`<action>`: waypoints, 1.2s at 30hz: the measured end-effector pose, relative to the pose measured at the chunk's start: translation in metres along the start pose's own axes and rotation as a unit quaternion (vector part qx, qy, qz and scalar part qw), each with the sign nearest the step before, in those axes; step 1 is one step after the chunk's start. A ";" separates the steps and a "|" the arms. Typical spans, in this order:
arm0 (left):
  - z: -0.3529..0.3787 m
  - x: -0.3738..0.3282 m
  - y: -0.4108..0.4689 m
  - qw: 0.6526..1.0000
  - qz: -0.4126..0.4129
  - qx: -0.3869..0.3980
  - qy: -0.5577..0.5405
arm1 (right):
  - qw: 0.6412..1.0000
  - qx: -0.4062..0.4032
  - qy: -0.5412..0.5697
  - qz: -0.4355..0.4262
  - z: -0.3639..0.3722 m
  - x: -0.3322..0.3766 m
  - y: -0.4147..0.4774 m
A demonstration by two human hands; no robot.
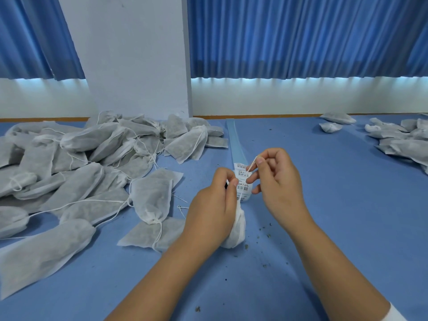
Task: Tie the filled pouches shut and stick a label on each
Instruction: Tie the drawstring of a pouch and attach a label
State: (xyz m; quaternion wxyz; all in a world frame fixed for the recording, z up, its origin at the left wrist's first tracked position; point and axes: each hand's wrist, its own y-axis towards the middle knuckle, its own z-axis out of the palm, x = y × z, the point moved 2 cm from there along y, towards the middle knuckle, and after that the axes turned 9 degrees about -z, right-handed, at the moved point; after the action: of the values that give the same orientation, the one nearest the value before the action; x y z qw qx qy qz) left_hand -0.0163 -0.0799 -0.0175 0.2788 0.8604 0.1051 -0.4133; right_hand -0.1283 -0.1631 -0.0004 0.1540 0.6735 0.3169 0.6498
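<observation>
Head view: the left hand (pixel 212 205) grips the gathered neck of a white pouch (pixel 236 231), which stands on its base on the blue table (pixel 324 228) directly in front of the person. The right hand (pixel 278 179), close beside it, pinches the drawstring (pixel 252 165) between thumb and forefinger and holds it up and to the right. The knot itself is hidden behind the fingers, so whether it is formed cannot be told.

To do the tie well, the left hand should probably keep the neck bunched tight while the right draws the string snug against it, without tipping the pouch; loose crumbs (pixel 261 230) already lie near its base.

Just behind the hands lies the label strip (pixel 233 140), its printed labels at the near end, within easy reach for the sticking step. To the left is a heap of filled pouches (pixel 81 158) with loose strings. A smaller group (pixel 403 137) lies well apart at the far right.
</observation>
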 end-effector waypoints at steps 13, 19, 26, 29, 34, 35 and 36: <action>-0.021 0.022 0.010 0.952 -0.114 0.256 -0.125 | 0.973 -0.107 0.176 0.100 -0.014 0.004 0.010; -0.017 0.030 0.018 0.977 -0.157 0.082 -0.120 | 0.988 -0.069 0.135 0.003 -0.012 0.013 0.007; -0.020 0.038 0.022 0.919 -0.286 -0.041 -0.267 | 0.973 0.128 -0.108 -0.161 0.017 0.008 -0.014; -0.019 0.040 0.024 0.884 -0.316 -0.023 -0.343 | 0.944 0.199 -0.195 -0.175 0.023 -0.002 -0.019; -0.018 0.043 0.025 0.872 -0.290 0.029 -0.393 | 0.943 0.206 -0.197 -0.172 0.023 -0.005 -0.019; -0.017 0.042 0.024 0.882 -0.280 0.035 -0.377 | 0.943 0.210 -0.195 -0.170 0.023 -0.006 -0.019; -0.015 0.045 0.024 0.894 -0.272 0.033 -0.354 | 0.943 0.217 -0.190 -0.166 0.023 -0.006 -0.019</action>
State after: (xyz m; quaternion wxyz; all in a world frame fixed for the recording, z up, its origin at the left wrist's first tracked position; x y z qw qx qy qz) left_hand 0.0315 -0.0932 -0.0355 0.1458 0.6035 0.2152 -0.7538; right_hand -0.1097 -0.1480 -0.0191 0.1675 0.7390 0.5225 0.3910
